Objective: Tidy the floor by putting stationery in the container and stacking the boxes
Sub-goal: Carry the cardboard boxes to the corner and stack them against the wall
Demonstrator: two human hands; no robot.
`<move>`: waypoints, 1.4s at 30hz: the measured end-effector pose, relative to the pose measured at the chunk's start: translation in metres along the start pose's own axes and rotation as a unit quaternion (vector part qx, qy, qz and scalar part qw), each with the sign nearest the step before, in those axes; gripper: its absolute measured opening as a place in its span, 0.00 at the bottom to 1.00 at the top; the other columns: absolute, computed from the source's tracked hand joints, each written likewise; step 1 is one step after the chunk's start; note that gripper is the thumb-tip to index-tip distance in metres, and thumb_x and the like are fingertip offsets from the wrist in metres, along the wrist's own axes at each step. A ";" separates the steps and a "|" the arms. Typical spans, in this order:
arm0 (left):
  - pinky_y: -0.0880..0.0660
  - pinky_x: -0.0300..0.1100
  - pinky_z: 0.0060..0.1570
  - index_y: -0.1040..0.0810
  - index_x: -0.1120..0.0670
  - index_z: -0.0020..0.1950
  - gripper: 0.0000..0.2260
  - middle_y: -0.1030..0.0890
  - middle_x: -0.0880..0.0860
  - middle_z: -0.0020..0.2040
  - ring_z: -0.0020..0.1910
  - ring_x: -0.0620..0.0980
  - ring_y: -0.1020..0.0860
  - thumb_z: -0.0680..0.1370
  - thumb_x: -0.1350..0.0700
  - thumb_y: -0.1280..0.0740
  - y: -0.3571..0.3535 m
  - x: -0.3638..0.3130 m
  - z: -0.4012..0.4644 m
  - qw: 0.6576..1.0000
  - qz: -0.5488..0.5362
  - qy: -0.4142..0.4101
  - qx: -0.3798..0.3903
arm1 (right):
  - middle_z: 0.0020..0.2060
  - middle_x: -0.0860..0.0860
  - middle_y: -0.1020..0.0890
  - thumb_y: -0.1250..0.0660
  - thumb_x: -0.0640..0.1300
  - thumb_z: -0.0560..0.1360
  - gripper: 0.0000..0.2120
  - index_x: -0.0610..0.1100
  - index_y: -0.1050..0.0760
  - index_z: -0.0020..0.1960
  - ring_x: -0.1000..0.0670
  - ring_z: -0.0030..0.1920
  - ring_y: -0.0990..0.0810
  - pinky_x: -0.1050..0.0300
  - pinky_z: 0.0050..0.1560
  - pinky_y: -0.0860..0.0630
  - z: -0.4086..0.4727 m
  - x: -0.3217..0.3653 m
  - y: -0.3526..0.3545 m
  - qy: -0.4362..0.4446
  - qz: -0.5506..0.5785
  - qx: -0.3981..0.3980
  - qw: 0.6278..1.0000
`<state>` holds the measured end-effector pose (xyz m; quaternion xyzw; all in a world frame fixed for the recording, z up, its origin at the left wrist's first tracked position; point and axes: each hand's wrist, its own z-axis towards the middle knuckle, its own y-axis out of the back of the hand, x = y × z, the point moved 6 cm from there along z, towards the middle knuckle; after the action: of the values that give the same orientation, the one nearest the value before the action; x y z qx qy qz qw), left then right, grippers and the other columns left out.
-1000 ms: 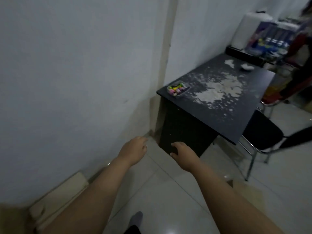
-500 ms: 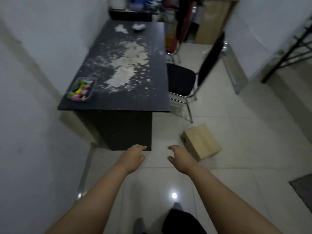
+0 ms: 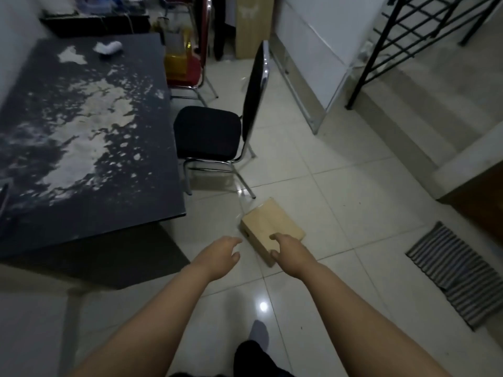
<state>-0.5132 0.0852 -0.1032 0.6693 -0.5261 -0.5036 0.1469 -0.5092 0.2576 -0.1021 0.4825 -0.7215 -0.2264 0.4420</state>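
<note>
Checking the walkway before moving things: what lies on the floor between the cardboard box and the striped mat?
Only bare tile floor shows between the cardboard box and the striped mat in the head view.

Cardboard box (image 3: 268,223) was set on floor (image 3: 340,213), right of desk (image 3: 81,131), before chair (image 3: 209,134); mat (image 3: 457,270) lay well right.

A dark surface (image 3: 81,148), blotched with white patches, fills the left of the frame, with a crumpled white wad (image 3: 110,47) near its far edge. Just right of it stands a black chair (image 3: 209,134) on chrome legs, and a red chair (image 3: 190,63) sits behind. A striped mat (image 3: 460,270) lies on the tiled floor (image 3: 340,208) at lower right, and black metal bars (image 3: 413,31) cross the upper right.
</note>
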 end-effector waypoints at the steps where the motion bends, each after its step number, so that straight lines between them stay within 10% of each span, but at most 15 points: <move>1: 0.38 0.41 0.69 0.38 0.52 0.74 0.21 0.34 0.52 0.73 0.71 0.50 0.34 0.81 0.53 0.43 -0.001 -0.007 0.010 1.000 -0.001 0.000 -0.004 | 0.67 0.43 0.29 0.40 0.45 0.78 0.22 0.44 0.36 0.71 0.43 0.64 0.28 0.53 0.61 0.30 0.005 -0.006 0.006 -0.002 0.002 -0.002 1.000; 14: 0.39 0.42 0.71 0.39 0.54 0.75 0.22 0.36 0.54 0.75 0.72 0.51 0.36 0.81 0.53 0.43 -0.010 -0.046 0.120 0.994 0.025 -0.029 0.102 | 0.66 0.44 0.28 0.40 0.47 0.79 0.22 0.45 0.37 0.72 0.44 0.63 0.28 0.54 0.61 0.30 0.079 -0.062 0.045 -0.051 0.023 0.007 0.998; 42: 0.43 0.31 0.63 0.35 0.61 0.71 0.19 0.33 0.59 0.72 0.70 0.52 0.34 0.80 0.61 0.43 -0.132 0.004 0.298 0.957 -0.207 0.194 -0.065 | 0.72 0.44 0.35 0.42 0.45 0.79 0.24 0.43 0.39 0.74 0.43 0.68 0.33 0.52 0.66 0.35 0.287 -0.177 0.003 0.028 -0.074 0.095 0.992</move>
<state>-0.6871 0.2350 -0.3353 0.8374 -0.3033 -0.4167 0.1822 -0.7312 0.3890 -0.3192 0.5807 -0.6896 -0.1752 0.3957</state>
